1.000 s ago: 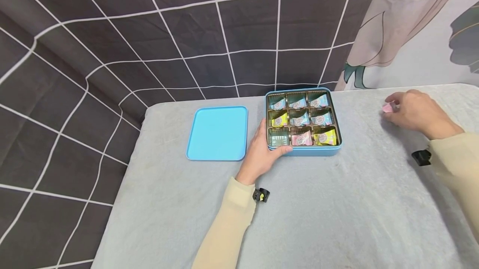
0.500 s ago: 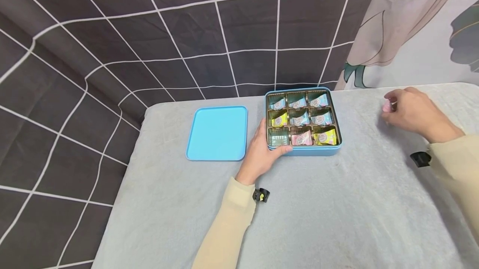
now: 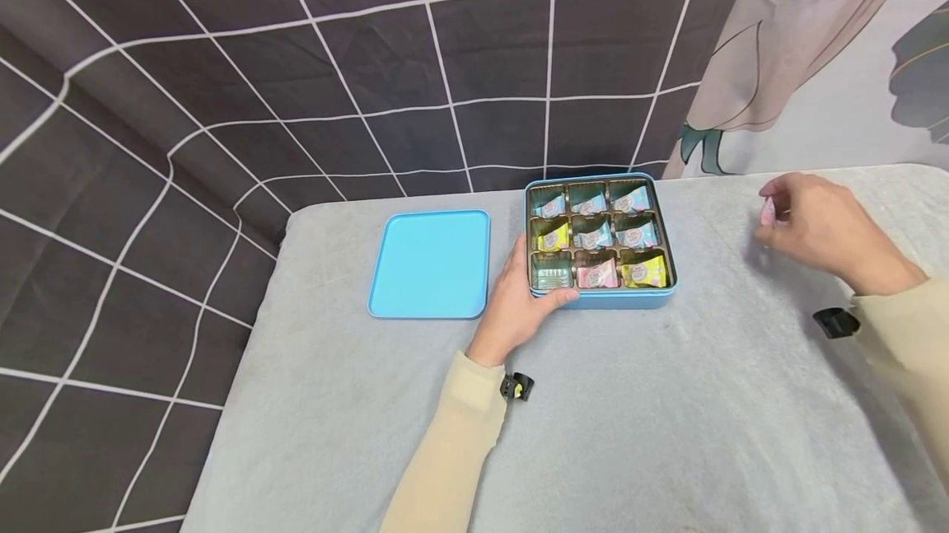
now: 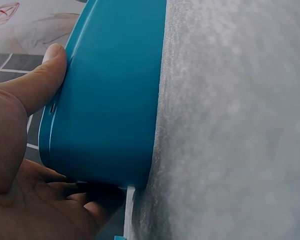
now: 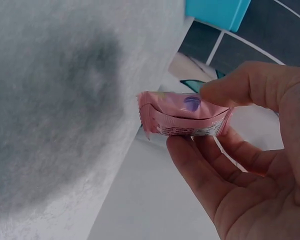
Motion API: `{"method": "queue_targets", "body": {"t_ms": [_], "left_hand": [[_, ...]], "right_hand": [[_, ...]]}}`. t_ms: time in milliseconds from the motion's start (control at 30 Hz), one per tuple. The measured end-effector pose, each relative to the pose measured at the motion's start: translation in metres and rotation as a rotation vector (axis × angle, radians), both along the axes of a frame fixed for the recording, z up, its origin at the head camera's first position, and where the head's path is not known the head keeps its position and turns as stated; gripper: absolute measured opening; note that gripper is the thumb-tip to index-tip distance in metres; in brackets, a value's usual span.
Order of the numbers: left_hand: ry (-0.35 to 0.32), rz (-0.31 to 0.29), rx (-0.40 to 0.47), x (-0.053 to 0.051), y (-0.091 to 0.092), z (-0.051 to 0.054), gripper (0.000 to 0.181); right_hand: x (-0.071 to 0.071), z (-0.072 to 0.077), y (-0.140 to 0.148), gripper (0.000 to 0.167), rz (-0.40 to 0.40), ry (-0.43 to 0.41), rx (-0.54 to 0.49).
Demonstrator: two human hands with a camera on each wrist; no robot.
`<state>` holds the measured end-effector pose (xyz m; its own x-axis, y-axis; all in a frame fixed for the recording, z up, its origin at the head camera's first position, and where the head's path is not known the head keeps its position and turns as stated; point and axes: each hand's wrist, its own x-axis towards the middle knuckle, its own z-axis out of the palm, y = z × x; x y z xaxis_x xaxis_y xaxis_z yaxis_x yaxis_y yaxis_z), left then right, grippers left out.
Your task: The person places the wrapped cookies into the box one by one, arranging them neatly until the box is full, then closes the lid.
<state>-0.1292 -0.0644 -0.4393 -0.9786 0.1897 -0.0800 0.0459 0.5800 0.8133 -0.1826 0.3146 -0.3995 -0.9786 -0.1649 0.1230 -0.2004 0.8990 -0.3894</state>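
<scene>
In the head view, my left hand grips the front left corner of a blue box, thumb on its front rim and fingers along its left side. The left wrist view shows the thumb on the upper edge of the box. Inside, a divided tray has wrapped candies in blue, yellow and pink; the front left compartment holds none. Off to the right, my right hand pinches a pink wrapped candy between thumb and fingers, above the table. Its printed wrapper shows clearly in the right wrist view.
A flat blue lid lies on the grey cloth-covered table, left of the box. Behind the table hangs a dark curtain with a white grid, with a pale patterned cloth at the right.
The pink candy has turned more upright in my right hand, which has shifted only slightly. My left hand, the box and the lid stay where they were.
</scene>
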Motion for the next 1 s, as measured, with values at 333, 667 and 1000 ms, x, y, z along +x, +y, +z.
{"method": "queue_targets", "body": {"t_ms": [333, 667, 1000], "left_hand": [[0.014, -0.012, 0.016, -0.002, 0.000, -0.001, 0.112], [0.012, -0.013, 0.014, -0.001, 0.000, -0.001, 0.112], [0.008, -0.012, 0.011, -0.001, 0.000, -0.001, 0.112]], "right_hand": [[0.007, 0.006, -0.011, 0.042, -0.004, 0.069, -0.094], [0.014, 0.007, -0.023, 0.047, 0.035, 0.141, -0.104], [0.017, 0.011, -0.031, 0.039, 0.054, 0.148, -0.108]]}}
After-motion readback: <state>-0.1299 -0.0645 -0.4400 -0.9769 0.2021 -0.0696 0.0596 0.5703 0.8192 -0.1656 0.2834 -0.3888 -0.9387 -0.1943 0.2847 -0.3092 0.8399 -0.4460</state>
